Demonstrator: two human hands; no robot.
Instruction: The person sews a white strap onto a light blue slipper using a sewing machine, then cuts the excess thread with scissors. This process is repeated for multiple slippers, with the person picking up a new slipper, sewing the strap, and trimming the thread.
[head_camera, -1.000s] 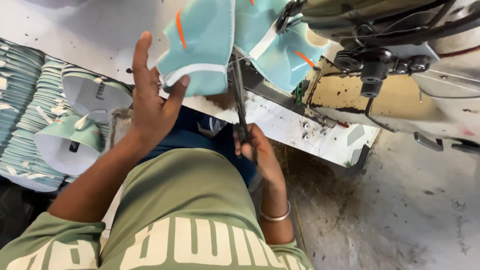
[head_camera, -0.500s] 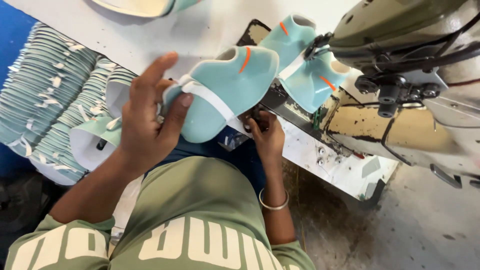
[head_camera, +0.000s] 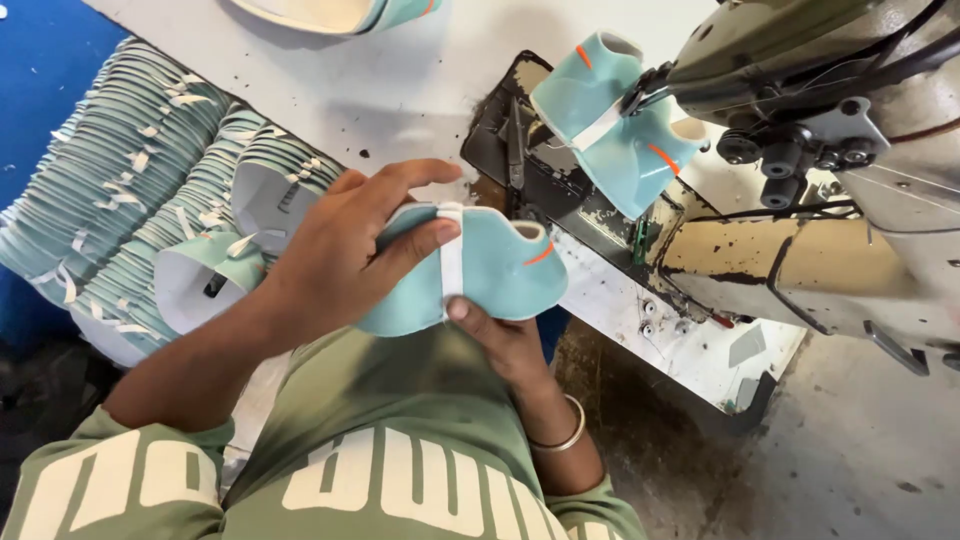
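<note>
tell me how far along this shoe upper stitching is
Done: the teal upper piece held in both hands already has a white strip down its middle. In hand: the left hand grips it from above, the right hand from below. Another teal piece sits at the sewing machine. Left: long stacks of teal pieces lie beside the table; whether they are finished, I cannot tell.

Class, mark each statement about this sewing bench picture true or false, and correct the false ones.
1. Both hands hold the turquoise shoe piece. True.
2. The left hand is empty. False: it grips that piece from the left.
3. The right hand supports it from below. True.
4. A bangle sits on the right wrist. True.
5. The stacks of cut pieces are red. False: they are turquoise and white.
6. No shoe piece sits at the sewing machine. False: another turquoise piece is there.
</note>
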